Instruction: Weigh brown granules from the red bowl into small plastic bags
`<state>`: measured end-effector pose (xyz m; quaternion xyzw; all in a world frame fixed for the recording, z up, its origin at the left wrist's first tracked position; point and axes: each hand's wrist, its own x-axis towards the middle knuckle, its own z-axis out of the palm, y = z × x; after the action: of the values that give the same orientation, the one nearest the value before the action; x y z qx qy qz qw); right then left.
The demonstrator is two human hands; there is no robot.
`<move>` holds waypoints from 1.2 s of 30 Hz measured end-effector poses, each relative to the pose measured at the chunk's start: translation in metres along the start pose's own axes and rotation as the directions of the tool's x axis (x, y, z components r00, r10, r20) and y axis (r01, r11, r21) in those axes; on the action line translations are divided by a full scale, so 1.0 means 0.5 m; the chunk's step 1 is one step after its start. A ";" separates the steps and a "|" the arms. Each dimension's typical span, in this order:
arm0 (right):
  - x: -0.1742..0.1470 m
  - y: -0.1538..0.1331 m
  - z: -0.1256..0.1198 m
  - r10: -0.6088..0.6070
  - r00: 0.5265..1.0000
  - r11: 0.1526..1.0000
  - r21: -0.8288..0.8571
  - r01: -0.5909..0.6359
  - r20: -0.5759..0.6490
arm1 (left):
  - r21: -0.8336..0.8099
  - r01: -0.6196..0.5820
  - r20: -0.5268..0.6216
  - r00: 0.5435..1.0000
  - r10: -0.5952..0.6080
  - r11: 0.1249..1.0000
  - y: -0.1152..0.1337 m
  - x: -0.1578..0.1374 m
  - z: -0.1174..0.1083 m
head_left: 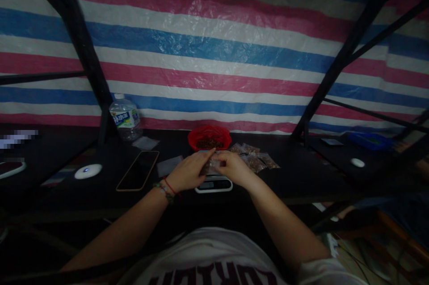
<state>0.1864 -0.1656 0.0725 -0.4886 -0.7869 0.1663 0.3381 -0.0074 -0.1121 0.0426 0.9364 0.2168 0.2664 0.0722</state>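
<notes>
A digital scale (218, 185) lies near the table's (301, 178) front edge, a bowl (193, 136) behind, smartphone (138, 171) left, filled sachets (255, 163) right.

A red basket (192, 138) blocks the way beyond the hands (234, 169); right of filled packets (267, 160), open surface (304, 175).

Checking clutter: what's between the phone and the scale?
Head view: flat translucent plastic beside the phone, then the left hand at the scale.

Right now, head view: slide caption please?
Left hand and right hand handling a clear bag over a scale, red container behind, filled bags at right.
</notes>
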 end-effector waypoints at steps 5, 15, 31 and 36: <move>-0.003 -0.005 -0.006 0.011 1.000 0.999 -0.044 -0.011 0.011 | -0.021 0.048 0.016 0.999 -0.048 0.999 -0.001 -0.002 -0.014; 0.037 0.008 -0.024 -0.019 0.978 0.996 0.086 0.038 -0.208 | -0.380 0.255 -0.183 0.921 -0.343 0.889 -0.004 0.011 -0.010; 0.069 0.196 0.079 0.238 0.956 0.966 0.143 -0.215 -0.171 | -0.598 0.354 -0.276 0.752 -0.599 0.719 -0.082 0.002 -0.011; 0.131 0.229 0.067 0.272 0.923 0.962 0.098 -0.255 -0.273 | -0.597 0.378 -0.273 0.734 -0.622 0.708 -0.086 0.002 -0.014</move>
<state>0.2194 -0.0521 0.0049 -0.5982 -0.6519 0.1623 0.4368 -0.0262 -0.0729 0.0381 0.6953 0.4029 0.4937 0.3325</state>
